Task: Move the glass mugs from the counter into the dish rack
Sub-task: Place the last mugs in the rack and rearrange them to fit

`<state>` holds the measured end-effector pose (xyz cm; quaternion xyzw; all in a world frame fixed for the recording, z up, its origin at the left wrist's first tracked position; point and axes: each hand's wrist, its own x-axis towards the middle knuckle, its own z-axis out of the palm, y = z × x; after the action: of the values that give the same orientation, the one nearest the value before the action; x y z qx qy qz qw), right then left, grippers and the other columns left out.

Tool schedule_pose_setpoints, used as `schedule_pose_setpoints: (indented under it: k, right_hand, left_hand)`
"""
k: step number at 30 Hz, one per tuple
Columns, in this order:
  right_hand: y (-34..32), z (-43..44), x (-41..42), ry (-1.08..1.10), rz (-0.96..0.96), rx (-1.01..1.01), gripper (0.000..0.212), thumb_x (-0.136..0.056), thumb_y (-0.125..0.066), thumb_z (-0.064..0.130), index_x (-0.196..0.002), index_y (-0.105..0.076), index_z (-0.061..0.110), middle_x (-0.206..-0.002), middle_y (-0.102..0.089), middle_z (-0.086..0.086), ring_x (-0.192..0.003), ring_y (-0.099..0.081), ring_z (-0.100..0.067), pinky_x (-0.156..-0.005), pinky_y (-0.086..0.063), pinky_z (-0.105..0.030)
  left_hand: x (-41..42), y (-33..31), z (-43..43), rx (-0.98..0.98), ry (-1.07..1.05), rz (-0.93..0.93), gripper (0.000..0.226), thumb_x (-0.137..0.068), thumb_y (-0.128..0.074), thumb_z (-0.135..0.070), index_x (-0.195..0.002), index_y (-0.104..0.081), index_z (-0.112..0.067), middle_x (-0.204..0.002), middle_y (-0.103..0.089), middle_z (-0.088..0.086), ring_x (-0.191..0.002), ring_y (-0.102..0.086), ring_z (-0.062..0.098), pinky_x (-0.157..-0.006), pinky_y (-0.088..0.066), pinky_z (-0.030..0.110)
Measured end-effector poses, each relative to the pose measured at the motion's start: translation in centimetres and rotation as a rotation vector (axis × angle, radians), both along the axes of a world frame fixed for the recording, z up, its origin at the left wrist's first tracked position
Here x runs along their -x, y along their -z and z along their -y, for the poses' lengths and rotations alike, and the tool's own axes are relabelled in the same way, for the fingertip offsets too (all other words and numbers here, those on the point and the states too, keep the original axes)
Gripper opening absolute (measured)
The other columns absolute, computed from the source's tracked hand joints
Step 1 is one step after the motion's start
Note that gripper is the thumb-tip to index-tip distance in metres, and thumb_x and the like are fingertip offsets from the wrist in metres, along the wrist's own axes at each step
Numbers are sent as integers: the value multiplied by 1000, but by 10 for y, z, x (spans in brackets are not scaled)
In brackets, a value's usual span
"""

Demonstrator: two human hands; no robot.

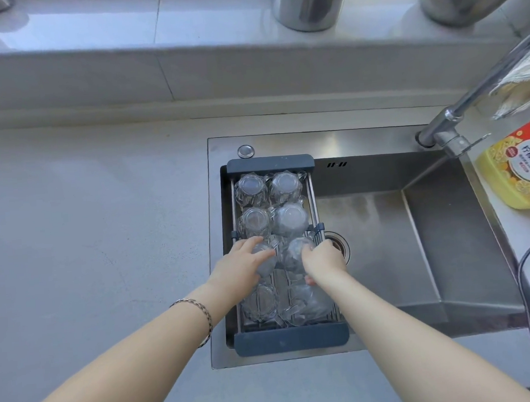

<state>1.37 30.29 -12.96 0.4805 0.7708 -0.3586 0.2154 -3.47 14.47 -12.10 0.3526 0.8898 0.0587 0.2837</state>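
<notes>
Both forearms are reaching in from the near edge, a bracelet (199, 312) sitting on the left wrist. Just beyond, the dish rack (290, 340) is spanning the left end of the sink (416, 237), w/ its near row holding two glass mugs: near-left mug (261, 301) and near-right mug (308, 301), both looking upside down.

Left hand (241, 265) is lying over the third-row left mug (266, 260), fingers spread & draped on the glass, not clearly clamping. Right hand (322, 258) is curling round the third-row right mug (295, 252), fingers wrapping its far-right side; grip looks firm but thumb is hidden, so can't say for sure.

Further back, four more mugs (270, 203) are filling the two far rows. No mugs showing on the counter (87, 229), so the task is prob nearly finished.

Risks, as I'm judging it: mugs are packing tight, so settling these two could be knocking glass on glass, chipping a rim or handle. Wet glass could be slipping from a loose hold. Pressing down on both at once might be shifting the rack on the sink edges.
</notes>
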Motion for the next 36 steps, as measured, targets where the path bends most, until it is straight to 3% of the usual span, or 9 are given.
schedule_pose_setpoints:
  k: [2, 5, 7, 16, 25, 29, 31, 33, 36]
  right_hand:
    - [-6, -1, -7, -125, -5, 14, 45, -84, -50, 34, -116, -49, 3, -112, -64, -19, -89, -67, -34, -79, -56, -39]
    - [-12, -4, -16, -332, -56, 17, 75, -73, -69, 36, -136, -33, 15, -131, -50, -12, -117, -52, -30, -93, -44, -38]
    - [-11, -3, -17, -416, -77, -11, 83, -70, -74, 36, -138, -29, 18, -136, -46, -10, -123, -47, -28, -96, -42, -38]
    - [1, -4, -28, -396, -312, -56, 73, -73, -75, 35, -135, -40, 22, -138, -50, -5, -124, -48, -22, -100, -38, -33]
    - [-3, -26, -21, -562, -262, 99, 75, -76, -73, 30, -139, -33, 26, -142, -45, -1, -125, -46, -21, -102, -36, -33]
    - [-20, -33, -39, -478, -370, 123, 62, -82, -66, 25, -136, -37, 33, -134, -48, 0, -93, -61, -15, -87, -44, -26]
    - [-25, -31, -57, -515, -364, 123, 60, -78, -68, 24, -132, -42, 29, -132, -49, -1, -100, -56, -13, -92, -43, -27]
    - [-22, -23, -75, -705, -275, 73, 67, -75, -70, 28, -134, -39, 28, -139, -42, 2, -121, -41, -14, -103, -34, -27]
    - [-12, -9, -84, -892, -165, -81, 71, -77, -66, 29, -139, -31, 31, -148, -29, 1, -134, -26, -22, -108, -33, -36]
  left_hand:
    - [1, 0, 0, -4, -9, 8, 56, -90, -50, -6, -139, -36, -31, -155, -21, 1, -140, -22, 24, -84, -55, 35]
    - [1, 0, 0, -11, -11, 8, 55, -90, -50, -8, -139, -37, -30, -155, -21, 1, -139, -23, 24, -83, -55, 35]
    - [1, 1, 1, -16, -17, 12, 55, -90, -51, -9, -139, -37, -31, -155, -20, 0, -139, -23, 25, -85, -55, 36]
    - [-1, -4, -3, 41, 16, 13, 56, -90, -50, -10, -142, -34, -24, -156, -19, 8, -139, -22, 31, -95, -50, 40]
    - [6, -6, -4, 64, 33, -28, 56, -86, -58, -16, -138, -40, -29, -152, -26, 3, -135, -31, 26, -93, -48, 37]
    - [-10, -8, 1, -113, -1, -104, 57, -81, -57, -2, -136, -44, -16, -149, -36, 13, -134, -38, 33, -105, -39, 45]
    - [-21, -6, 5, -228, 155, -117, 58, -70, -60, 2, -127, -54, -10, -136, -52, 15, -123, -52, 35, -98, -47, 48]
    - [-35, -4, 8, -139, 350, -101, 59, -69, -60, 1, -126, -54, -12, -136, -53, 12, -121, -53, 32, -96, -47, 45]
    - [-48, -1, 11, 117, 402, -88, 63, -79, -57, -2, -137, -37, -15, -149, -32, 10, -135, -32, 29, -105, -35, 43]
